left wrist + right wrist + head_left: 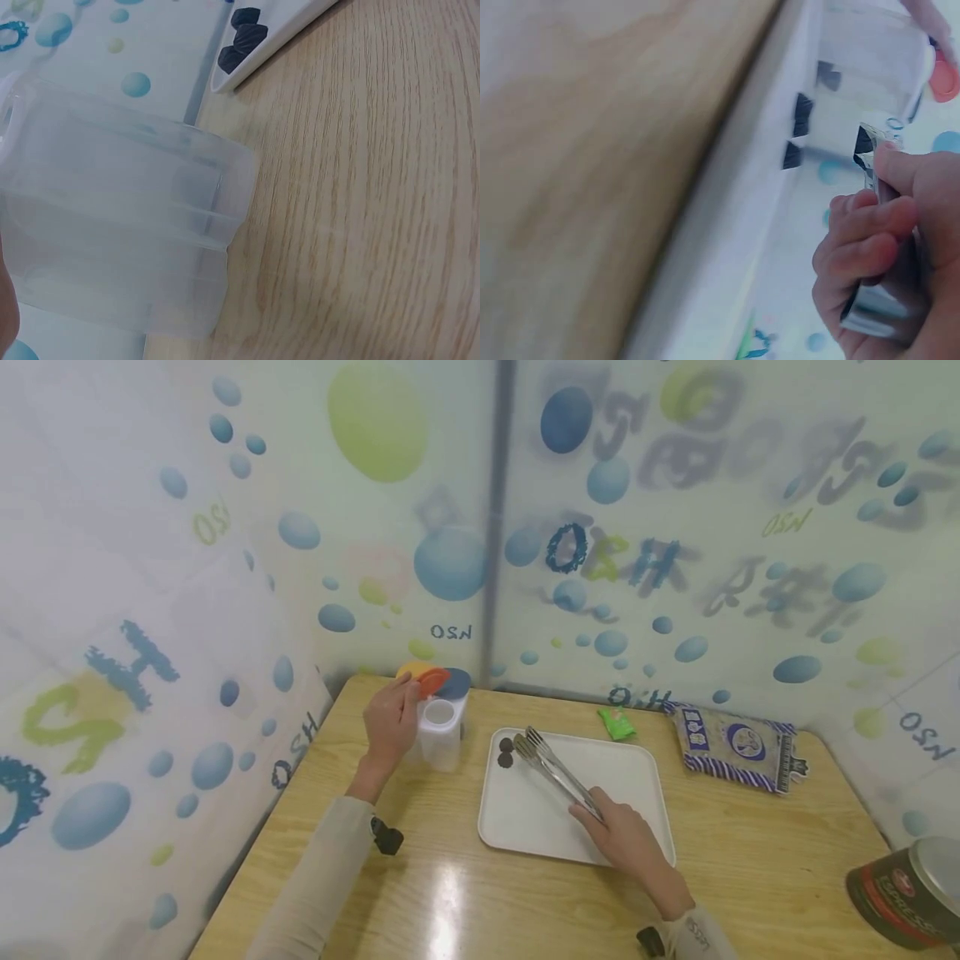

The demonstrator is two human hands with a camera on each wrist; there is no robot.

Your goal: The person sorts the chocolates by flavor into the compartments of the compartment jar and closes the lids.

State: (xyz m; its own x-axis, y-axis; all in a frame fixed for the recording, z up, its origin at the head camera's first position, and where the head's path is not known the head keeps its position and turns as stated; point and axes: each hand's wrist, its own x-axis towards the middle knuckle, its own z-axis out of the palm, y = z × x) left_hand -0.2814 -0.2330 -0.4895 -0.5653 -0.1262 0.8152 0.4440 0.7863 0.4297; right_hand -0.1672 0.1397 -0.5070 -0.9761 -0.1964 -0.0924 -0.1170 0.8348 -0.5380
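Note:
My left hand (392,717) pinches a raised orange-red lid (432,682) on a translucent storage box (441,745). Below that lid, a round opening shows in the box's white top. Yellow and dark blue lids sit behind it. In the left wrist view the box's clear ribbed walls (127,202) fill the left side. My right hand (626,839) grips metal tongs (558,774) over the white tray (615,785), their tips apart near small dark pieces (506,752) at the tray's left corner. A dark patch shows at the tong tips in the right wrist view.
A small green packet (617,723) lies behind the tray. To its right is a clear bag with purple-striped edges (735,745). An espresso can (903,893) stands at the right front. Patterned wall panels (450,635) border the wooden table (420,827) at back and sides.

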